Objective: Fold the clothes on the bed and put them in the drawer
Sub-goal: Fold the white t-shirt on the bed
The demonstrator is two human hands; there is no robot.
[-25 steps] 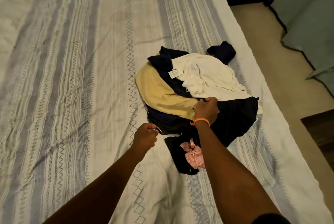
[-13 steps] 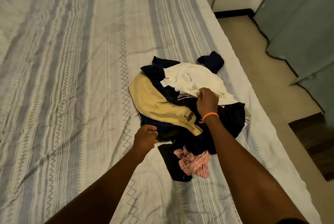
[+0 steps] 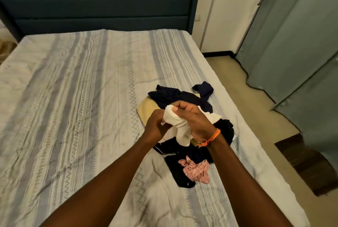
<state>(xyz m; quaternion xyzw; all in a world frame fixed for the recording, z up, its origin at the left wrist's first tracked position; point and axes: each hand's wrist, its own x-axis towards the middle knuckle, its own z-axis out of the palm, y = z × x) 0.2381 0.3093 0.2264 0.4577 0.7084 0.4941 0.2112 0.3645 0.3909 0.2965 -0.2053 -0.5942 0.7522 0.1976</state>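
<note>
Striped bed point(image 3: 73, 98), pile point(image 3: 184, 96) sitting near its edge; my right hand point(image 3: 193, 118) and left hand point(image 3: 155, 126) both grip the white top point(image 3: 181, 128), lifting it clear to fold.

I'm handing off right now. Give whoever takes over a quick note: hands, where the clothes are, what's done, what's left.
Right hand: grips the bunched white garment, lifted above the pile.
Left hand: holds the same garment from its left side.
Clothes pile: on the striped bedsheet near the bed's right edge; dark navy pieces, a yellow garment, a pink patterned piece nearest the camera.
Done: nothing folded that I can see.
Left: spread and fold the white garment, then the rest. No drawer is in view.
</note>
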